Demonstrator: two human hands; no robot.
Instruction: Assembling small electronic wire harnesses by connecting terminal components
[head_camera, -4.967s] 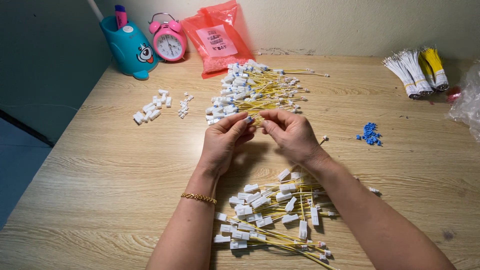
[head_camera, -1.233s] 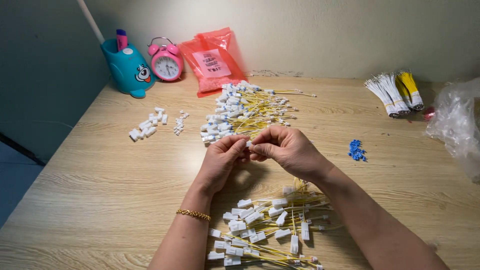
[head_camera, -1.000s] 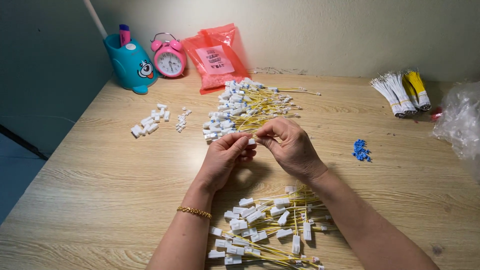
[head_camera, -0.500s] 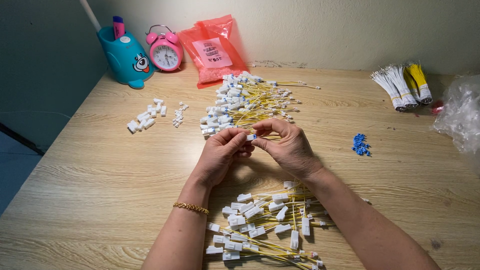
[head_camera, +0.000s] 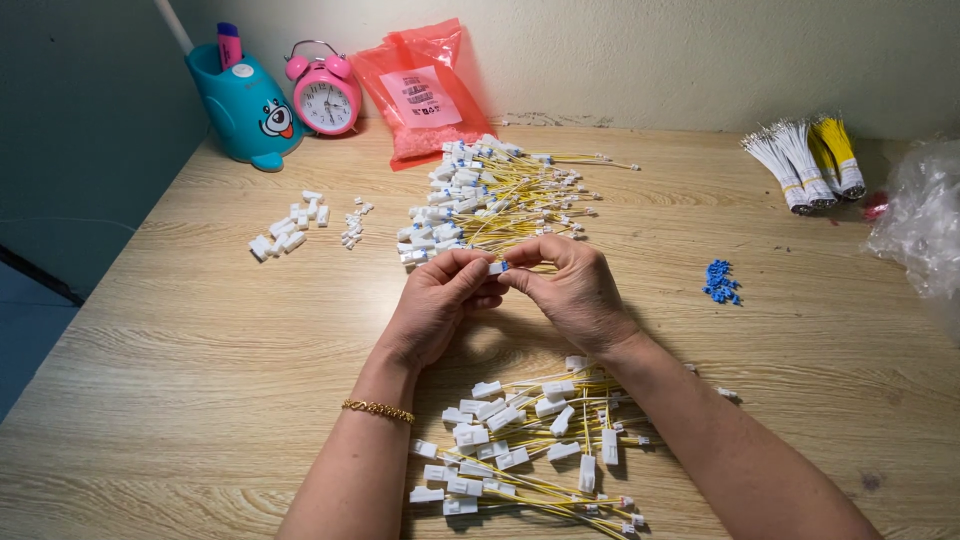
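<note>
Your left hand (head_camera: 437, 300) and right hand (head_camera: 572, 290) pinch 1 small white plastic connector with a blue insert (head_camera: 497, 267) above the wooden table (head_camera: 170, 350); likely light, rigid, slippery, so grip its flat sides.

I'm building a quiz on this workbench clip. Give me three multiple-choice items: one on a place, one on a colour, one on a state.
1. Where is the alarm clock?
A. far left, by the wall
B. near edge
C. far right

2. What colour are the small loose pieces right of the hands?
A. red
B. blue
C. green

3. What are the hands doing?
A. resting flat
B. both pinching one small white connector
C. lifting the clock

Answers: 1 A, it stands between the teal pen holder and the red bag. 2 B, they are plainly blue. 3 B, the left hand and right hand meet on it at their fingers.
</note>
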